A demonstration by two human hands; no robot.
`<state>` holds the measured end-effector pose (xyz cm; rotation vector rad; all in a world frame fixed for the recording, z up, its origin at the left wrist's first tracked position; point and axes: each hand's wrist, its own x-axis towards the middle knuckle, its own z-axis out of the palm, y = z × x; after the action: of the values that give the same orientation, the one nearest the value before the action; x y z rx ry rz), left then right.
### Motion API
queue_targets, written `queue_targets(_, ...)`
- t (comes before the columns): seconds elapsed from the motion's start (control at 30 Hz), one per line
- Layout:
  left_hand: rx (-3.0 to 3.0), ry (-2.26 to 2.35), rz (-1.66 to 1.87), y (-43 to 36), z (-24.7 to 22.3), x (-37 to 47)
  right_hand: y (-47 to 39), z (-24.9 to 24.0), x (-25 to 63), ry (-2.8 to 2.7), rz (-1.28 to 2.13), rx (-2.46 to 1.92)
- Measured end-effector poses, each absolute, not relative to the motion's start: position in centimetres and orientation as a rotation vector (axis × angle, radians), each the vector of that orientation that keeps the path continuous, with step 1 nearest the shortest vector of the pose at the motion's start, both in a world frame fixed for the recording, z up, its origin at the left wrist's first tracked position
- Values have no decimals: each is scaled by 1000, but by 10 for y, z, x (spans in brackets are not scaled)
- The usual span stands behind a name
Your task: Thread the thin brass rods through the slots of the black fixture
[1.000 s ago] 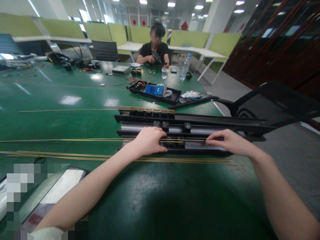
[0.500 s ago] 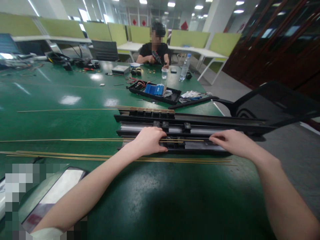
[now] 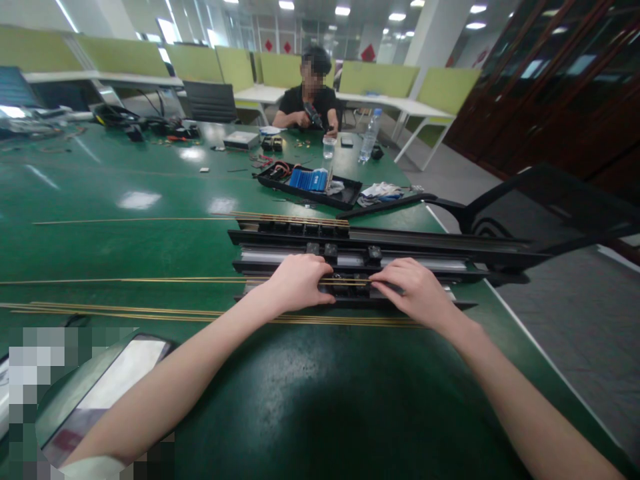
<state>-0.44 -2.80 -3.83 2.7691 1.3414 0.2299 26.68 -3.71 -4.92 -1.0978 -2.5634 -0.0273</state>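
Observation:
My left hand [image 3: 303, 281] is closed around a small black block [image 3: 342, 285] in the nearest black rail [image 3: 400, 304], thumb and forefinger curled at its left end. Thin brass rods [image 3: 200, 280] run from the left under that hand and over the block. My right hand [image 3: 410, 290] pinches the rods' right end, just right of the blocks. Another bundle of brass rods [image 3: 320, 321] lies on the table in front of the rail. Behind are more black rails [image 3: 425, 235] with small black blocks [image 3: 374, 255] in them.
A black tray [image 3: 350, 194] with a blue part, a crumpled cloth [image 3: 383, 193] and a bottle [image 3: 370, 137] stand farther back. Across the table sits a person [image 3: 310, 100] with a power tool. A mesh chair [image 3: 555, 207] is at the right, a phone-like device [image 3: 125, 373] at the lower left.
My right hand has moved left along the rail, from its right part to beside the blocks. My left hand has stayed in place.

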Motion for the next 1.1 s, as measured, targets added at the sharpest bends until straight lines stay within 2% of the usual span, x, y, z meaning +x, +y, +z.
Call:
queue_targets(0.3, 2774, 1342, 239, -27, -40, -5, -35, -57, 267, -2563, -161, -1014)
queue_targets(0.57, 2776, 1342, 241, -27, -41, -5, -31, -59, 273, -2560, -102, -1029)
queue_targets(1.1, 2760, 1348, 238, -27, -40, -5, -27, -50, 289, -2440, 376, -1221)
